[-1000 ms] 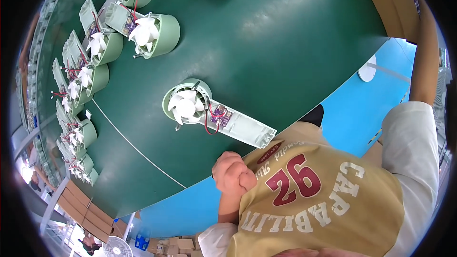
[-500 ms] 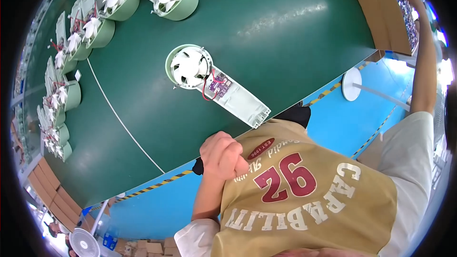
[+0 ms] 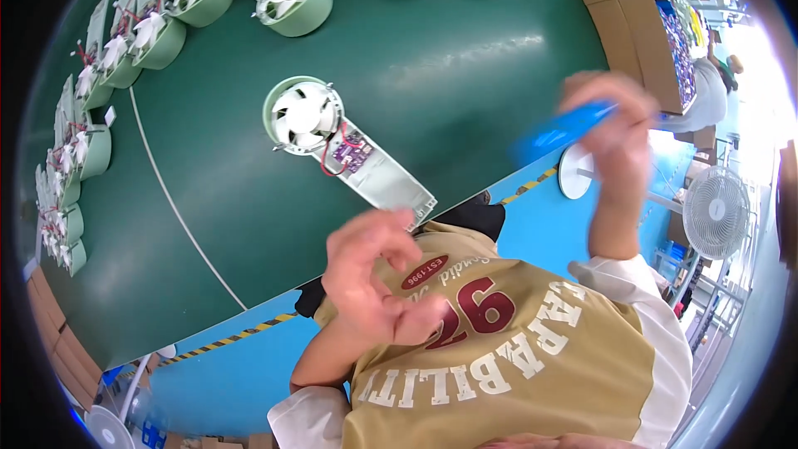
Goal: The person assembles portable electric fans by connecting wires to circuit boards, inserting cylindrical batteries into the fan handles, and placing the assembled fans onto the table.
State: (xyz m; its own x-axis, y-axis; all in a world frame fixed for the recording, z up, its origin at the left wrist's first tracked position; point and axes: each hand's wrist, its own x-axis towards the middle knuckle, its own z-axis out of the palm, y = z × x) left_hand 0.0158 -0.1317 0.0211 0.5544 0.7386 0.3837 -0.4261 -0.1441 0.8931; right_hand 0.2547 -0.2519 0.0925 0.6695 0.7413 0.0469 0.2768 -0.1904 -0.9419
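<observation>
A partly built fan lies on the green table, its white blades (image 3: pixel 304 115) inside a pale green round housing (image 3: pixel 270 108). Its long pale open handle shell (image 3: pixel 391 180) points toward me, with a purple circuit board (image 3: pixel 352 152) and red wires at the housing end. My left hand (image 3: pixel 370 278) is just past the handle's near end, fingers curved and apart, holding nothing. Off to the right, my right hand (image 3: pixel 619 120) grips a flat blue object (image 3: pixel 565 131) in the air; motion smears it, so its kind is unclear.
Similar fan assemblies (image 3: pixel 295 8) line the table's far and left edges. A cardboard box (image 3: pixel 640 41) holding many small purple and blue parts stands at the right end. Beyond the striped table edge are a white round stand base (image 3: pixel 575 172) and a grey fan (image 3: pixel 716 212).
My right hand has come back from the box at the far right, now with the blue object. The left hand has uncurled from a fist. The whole view has shifted somewhat.
</observation>
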